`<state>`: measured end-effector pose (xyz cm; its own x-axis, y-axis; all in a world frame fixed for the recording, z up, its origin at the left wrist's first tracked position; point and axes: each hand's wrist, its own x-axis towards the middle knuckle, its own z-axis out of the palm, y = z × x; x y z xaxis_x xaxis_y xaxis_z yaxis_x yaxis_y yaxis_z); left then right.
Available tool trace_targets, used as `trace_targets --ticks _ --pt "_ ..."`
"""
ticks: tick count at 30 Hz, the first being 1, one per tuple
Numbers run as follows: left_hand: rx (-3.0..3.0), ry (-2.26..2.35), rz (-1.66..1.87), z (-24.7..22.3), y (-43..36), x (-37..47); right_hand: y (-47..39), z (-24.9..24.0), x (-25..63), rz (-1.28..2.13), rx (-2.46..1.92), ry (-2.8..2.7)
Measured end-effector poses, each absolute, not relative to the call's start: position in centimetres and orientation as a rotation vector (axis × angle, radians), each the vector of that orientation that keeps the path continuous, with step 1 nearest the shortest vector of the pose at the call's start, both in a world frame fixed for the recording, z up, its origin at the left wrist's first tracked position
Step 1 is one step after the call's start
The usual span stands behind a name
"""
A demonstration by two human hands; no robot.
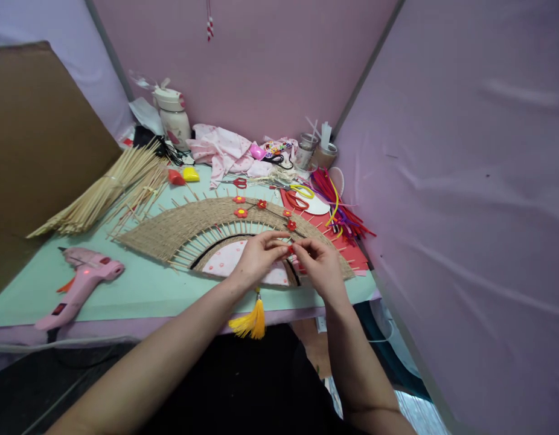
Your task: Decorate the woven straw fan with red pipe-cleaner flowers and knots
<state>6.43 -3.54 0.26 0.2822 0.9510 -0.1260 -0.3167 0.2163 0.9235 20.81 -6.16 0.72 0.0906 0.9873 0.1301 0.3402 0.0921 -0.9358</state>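
Observation:
A small red piece [291, 248], perhaps soft clay, sits between the fingertips of my left hand [258, 257] and my right hand [322, 266]. Both hands are closed in a pinch and meet above the right half of a fan [164, 232] made of woven twine over wooden sticks. Several red flowers, one with a yellow centre [240, 212], lie along a dark branch on the fan. Its lower centre carries pink-and-white patterned cloth [223, 258], partly covered by my left hand. A yellow tassel [250, 320] hangs over the table's front edge.
A pink glue gun [83, 278] lies at the left, near a bundle of sticks [102, 190]. Red [175, 177] and yellow clay lumps [191, 174] sit behind the fan. Scissors [302, 191], pipe cleaners [340, 208], cloth [225, 148] and a bottle [173, 118] stand or lie farther back.

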Motion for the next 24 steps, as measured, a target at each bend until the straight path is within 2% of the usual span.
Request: trace_targets --ticks 9,17,24 --pt "0.979 0.832 1.027 0.0 -3.4 6.4 -6.3 1.8 21.3 0.76 -1.427 -1.655" --pt "0.925 0.708 1.069 -0.2 -2.9 5.9 -5.0 2.2 21.0 0.942 -1.383 -1.591" --pt "0.793 0.678 1.19 0.3 -2.1 4.3 -2.7 4.1 18.3 0.923 -1.31 -1.664"
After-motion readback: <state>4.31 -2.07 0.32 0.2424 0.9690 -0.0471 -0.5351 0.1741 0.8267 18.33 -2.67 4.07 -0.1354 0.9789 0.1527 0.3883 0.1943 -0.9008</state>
